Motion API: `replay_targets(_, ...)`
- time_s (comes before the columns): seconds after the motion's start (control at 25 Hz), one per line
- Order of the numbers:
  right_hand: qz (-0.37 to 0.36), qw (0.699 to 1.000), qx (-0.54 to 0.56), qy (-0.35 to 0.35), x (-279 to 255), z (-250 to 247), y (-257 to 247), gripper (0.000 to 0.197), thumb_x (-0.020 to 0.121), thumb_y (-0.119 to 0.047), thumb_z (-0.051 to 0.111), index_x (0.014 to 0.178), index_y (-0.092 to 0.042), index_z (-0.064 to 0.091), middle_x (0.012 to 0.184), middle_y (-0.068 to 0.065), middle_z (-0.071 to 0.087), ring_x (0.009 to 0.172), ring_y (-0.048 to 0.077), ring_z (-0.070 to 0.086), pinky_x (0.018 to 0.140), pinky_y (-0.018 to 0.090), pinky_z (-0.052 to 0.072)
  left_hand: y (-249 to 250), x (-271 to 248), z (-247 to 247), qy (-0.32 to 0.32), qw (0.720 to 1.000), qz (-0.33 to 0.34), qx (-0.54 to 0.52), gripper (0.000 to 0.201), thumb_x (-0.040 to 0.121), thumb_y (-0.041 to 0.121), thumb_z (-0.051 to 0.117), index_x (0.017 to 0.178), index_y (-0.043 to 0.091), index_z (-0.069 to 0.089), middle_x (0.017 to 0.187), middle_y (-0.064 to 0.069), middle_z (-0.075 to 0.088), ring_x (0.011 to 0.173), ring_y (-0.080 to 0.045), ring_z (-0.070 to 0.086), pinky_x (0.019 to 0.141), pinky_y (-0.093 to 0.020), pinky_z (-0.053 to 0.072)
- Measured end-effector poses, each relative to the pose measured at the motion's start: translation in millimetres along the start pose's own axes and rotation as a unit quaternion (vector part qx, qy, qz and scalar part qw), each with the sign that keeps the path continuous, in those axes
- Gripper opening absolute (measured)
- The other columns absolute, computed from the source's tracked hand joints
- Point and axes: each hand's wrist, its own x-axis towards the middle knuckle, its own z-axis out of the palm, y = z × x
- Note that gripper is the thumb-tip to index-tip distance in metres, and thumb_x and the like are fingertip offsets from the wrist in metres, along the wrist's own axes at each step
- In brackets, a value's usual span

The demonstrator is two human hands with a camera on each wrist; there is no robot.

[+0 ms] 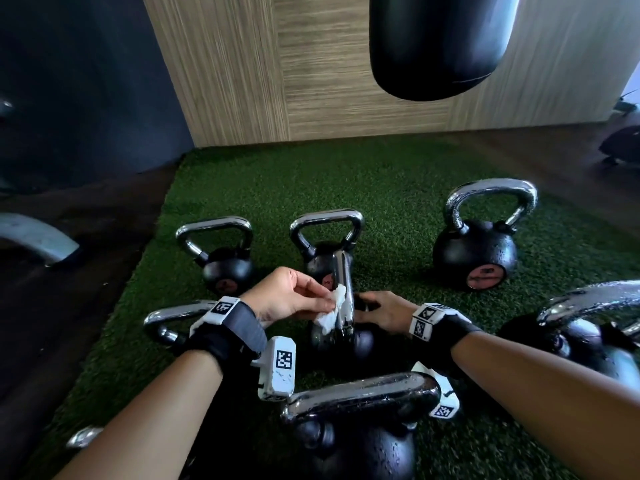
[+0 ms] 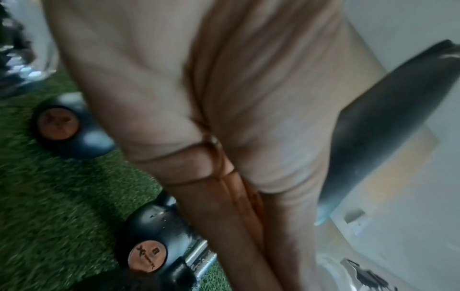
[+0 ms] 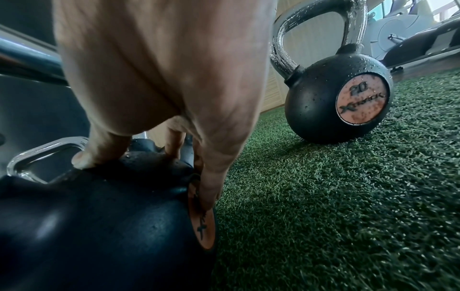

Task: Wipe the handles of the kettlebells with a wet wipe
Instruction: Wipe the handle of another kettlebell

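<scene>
A black kettlebell stands on green turf in the middle of the head view, its chrome handle turned edge-on to me. My left hand pinches a crumpled white wet wipe and holds it against the left side of that handle. My right hand grips the ball from the right. In the right wrist view the thumb lies on top of the ball and the fingers run down over its orange disc. The left wrist view shows mostly palm; the wipe is hidden there.
Several other chrome-handled kettlebells stand around: back left, back middle, back right marked 20, near centre, left, right. A black punching bag hangs ahead. Gym machines stand at the right.
</scene>
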Motion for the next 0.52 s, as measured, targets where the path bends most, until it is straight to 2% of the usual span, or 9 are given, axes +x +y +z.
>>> replay_targets(0.08,0.002,1.0,0.003,0.001,-0.5,-0.2,-1.0,0.027,0.082,-0.042,0.079,0.102,-0.024,0.075,0.083,0.001,0.07,0.072,0.005,0.058,0.068,0.024,0.047,2.5,-1.3,-0.6,-0.006,1.0,0.004,0.012,0.013,0.075,-0.006,0.08,0.081,0.006,0.077,0.073,-0.005,0.076,0.062,-0.007,0.071,0.058,-0.016,0.056)
replay_targets(0.24,0.0,1.0,-0.025,0.009,-0.9,0.0,-1.0,0.039,0.083,-0.043,0.077,0.113,-0.019,0.073,0.087,0.001,0.067,0.075,0.009,0.057,0.071,0.027,0.046,-0.3,-5.3,2.0,-0.002,1.0,0.009,0.012,0.015,0.076,-0.009,0.079,0.088,-0.002,0.073,0.075,-0.005,0.076,0.064,-0.007,0.071,0.06,-0.016,0.057)
replay_targets(0.32,0.004,0.999,-0.036,0.009,-0.6,-0.4,0.0,0.041,0.083,-0.047,0.077,0.112,-0.019,0.072,0.088,0.0,0.068,0.075,0.009,0.058,0.071,0.027,0.047,-2.8,-5.7,2.1,0.001,1.0,0.015,0.024,0.016,0.075,-0.008,0.08,0.086,0.001,0.074,0.075,-0.004,0.076,0.065,-0.007,0.071,0.06,-0.016,0.057)
replay_targets(0.44,0.011,0.999,-0.032,0.015,0.4,0.3,0.5,0.04,0.082,-0.045,0.077,0.112,-0.02,0.072,0.096,0.005,0.073,0.081,0.011,0.062,0.078,0.032,0.053,-9.9,-9.5,4.6,0.004,0.999,0.013,0.029,0.021,0.073,-0.007,0.082,0.073,0.013,0.076,0.073,-0.001,0.076,0.064,-0.005,0.071,0.058,-0.017,0.057)
replay_targets(0.52,0.01,0.999,-0.03,0.017,1.0,0.6,0.2,0.033,0.082,-0.044,0.078,0.107,-0.023,0.073,0.094,0.003,0.073,0.08,0.01,0.061,0.078,0.029,0.051,-14.9,-13.9,5.9,0.003,0.999,0.016,0.032,0.023,0.072,-0.004,0.084,0.066,0.018,0.078,0.073,-0.001,0.077,0.066,-0.007,0.072,0.06,-0.018,0.058)
